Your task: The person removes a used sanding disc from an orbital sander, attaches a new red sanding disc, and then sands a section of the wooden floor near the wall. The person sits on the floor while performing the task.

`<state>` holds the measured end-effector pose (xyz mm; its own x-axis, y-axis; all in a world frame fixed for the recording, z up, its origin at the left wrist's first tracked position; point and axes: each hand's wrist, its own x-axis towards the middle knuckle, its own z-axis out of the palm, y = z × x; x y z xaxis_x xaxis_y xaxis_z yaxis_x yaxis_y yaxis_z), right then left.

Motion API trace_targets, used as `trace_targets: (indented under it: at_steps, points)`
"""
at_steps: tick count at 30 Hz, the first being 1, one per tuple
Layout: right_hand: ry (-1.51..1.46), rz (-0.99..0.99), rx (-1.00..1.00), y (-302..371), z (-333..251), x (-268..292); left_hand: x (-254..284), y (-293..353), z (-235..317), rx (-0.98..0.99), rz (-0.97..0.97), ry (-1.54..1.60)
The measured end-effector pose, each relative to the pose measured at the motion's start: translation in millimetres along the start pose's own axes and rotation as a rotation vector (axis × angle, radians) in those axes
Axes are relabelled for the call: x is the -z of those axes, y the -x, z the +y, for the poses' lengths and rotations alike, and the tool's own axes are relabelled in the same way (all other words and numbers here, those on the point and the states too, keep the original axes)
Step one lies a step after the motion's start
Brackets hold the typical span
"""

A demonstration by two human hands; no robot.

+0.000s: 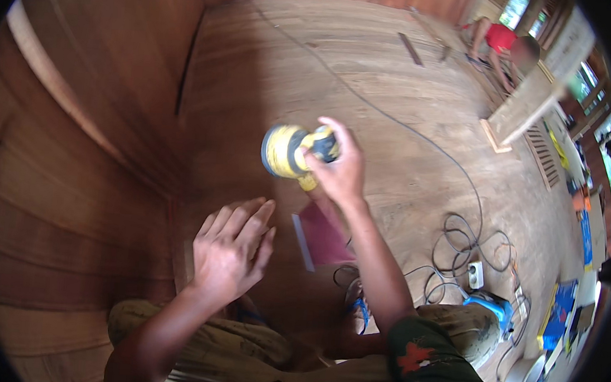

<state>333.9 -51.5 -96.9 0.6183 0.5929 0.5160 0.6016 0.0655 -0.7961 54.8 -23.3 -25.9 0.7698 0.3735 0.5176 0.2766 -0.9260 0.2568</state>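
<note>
My right hand (345, 167) grips a yellow and black random orbit sander (285, 150) by its dark top. It is raised over the wooden floor and tipped on its side, so its round pad faces left. Lower and to the left, my left hand (233, 248) has its fingers stretched out and holds nothing; it is apart from the sander. A dark pink, flat sheet (325, 237) with a pale strip along its left edge lies below the sander, between my forearms. Its exact kind cannot be made out.
A wood-panelled wall (104, 103) rises on the left. A dark cord (397, 121) crosses the floor to coils at right, near a white socket block (475, 275) and a blue power tool (490, 306). Beyond a wooden post (543, 88), a person in red (501, 40) crouches.
</note>
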Motion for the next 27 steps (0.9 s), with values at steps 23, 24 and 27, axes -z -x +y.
trace_targets:
  at_steps: [23, 24, 27]
  points:
    - [-0.728, -0.109, -0.411, -10, 62, 17, -21, -8, -30, 0.557, -0.221, 0.332]
    - [-0.9, -0.12, -0.427, -12, 54, 14, -21, -10, -32, 0.599, -0.194, 0.387]
    - [-1.345, -0.141, -0.432, -7, 25, 2, -16, -12, -29, 0.603, -0.157, 0.48]
